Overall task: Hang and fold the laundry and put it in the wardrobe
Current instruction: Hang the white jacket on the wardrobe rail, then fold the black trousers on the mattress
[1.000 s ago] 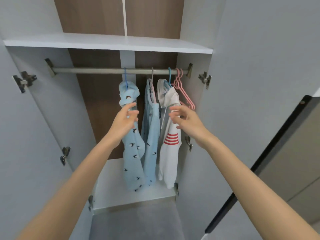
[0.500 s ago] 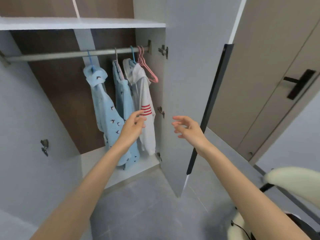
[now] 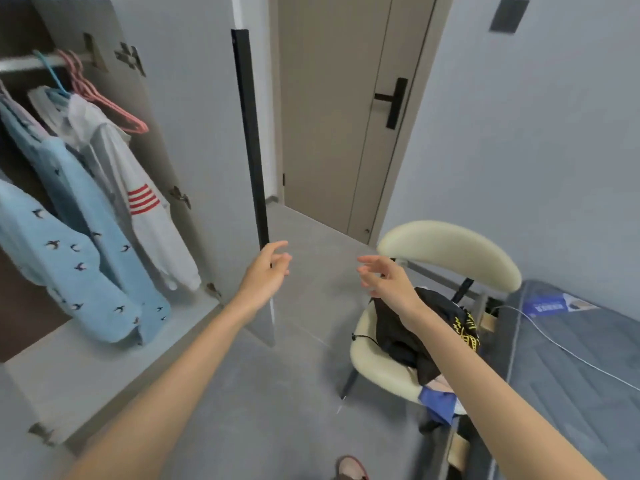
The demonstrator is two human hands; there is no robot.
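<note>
The open wardrobe (image 3: 104, 341) is at the left. On its rail hang two light blue bird-print garments (image 3: 65, 258) and a white top with red stripes (image 3: 138, 188). Empty pink hangers (image 3: 104, 98) hang at the rail's right end. A cream chair (image 3: 446, 251) at the right holds a black garment with yellow print (image 3: 401, 334) and a blue piece (image 3: 438, 403). My left hand (image 3: 266, 271) and my right hand (image 3: 384, 278) float over the floor between wardrobe and chair, fingers loosely spread, holding nothing.
The wardrobe's open door (image 3: 221, 150) with a black edge stands just behind my left hand. A beige room door (image 3: 339, 116) is at the back. A grey mattress (image 3: 571, 358) with a white cable lies at the right. A shoe tip (image 3: 351, 469) shows at the bottom.
The view has swung right, away from the wardrobe toward the chair. Both hands left the hanging clothes and moved out over the floor, still empty.
</note>
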